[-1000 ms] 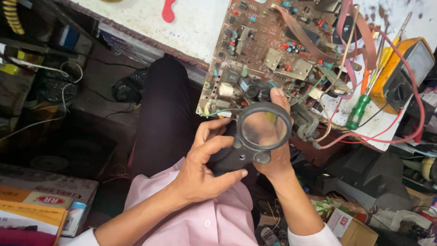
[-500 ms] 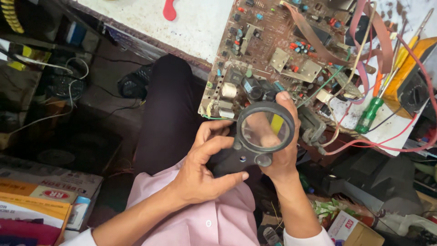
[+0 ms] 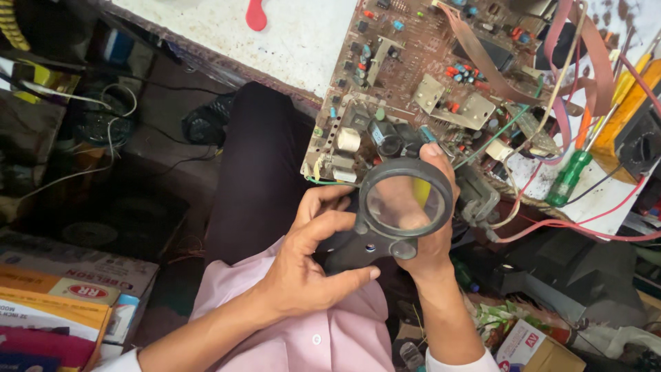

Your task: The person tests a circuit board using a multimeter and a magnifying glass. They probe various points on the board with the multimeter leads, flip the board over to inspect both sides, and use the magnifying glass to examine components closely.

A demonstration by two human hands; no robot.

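I hold a black magnifying glass (image 3: 403,201) with a round lens over my lap. My left hand (image 3: 313,255) wraps its dark handle from the left, thumb pressed under it. My right hand (image 3: 427,234) sits behind the lens ring, fingers showing through the glass, one fingertip reaching the top of the rim. Just beyond the lens lies a brown circuit board (image 3: 427,89) crowded with capacitors, a metal heat sink and flat ribbon cable, hanging over the edge of the white bench (image 3: 303,41).
A green-handled screwdriver (image 3: 570,178) and an orange multimeter (image 3: 630,127) lie right of the board among red and white wires. Cardboard boxes (image 3: 62,303) are stacked at the lower left. Cables and dark clutter fill the floor at left; more boxes sit lower right.
The view has shifted slightly, and the board and tools sit further right and up in the frame. Both hands keep the same hold on the magnifying glass.
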